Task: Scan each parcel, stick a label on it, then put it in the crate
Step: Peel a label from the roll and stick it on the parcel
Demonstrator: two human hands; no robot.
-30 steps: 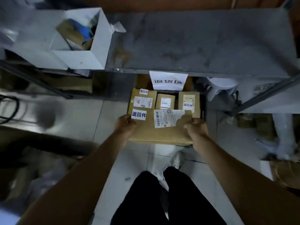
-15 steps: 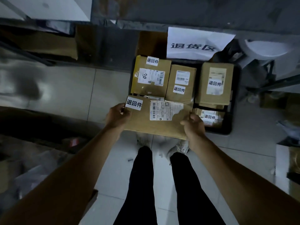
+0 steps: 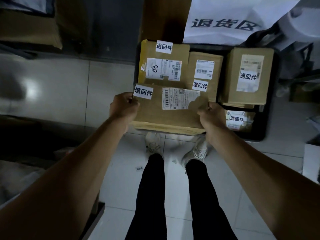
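You're at the crating step: left hand and right hand each grip an end of the labelled parcel, held over the crate's near-left corner; next, lower it flat and let go.

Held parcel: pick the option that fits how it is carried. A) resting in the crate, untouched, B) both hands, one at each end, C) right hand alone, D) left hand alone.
B: the left hand grips the parcel at its left end by the white sticker and the right hand grips its right end, over the black crate.
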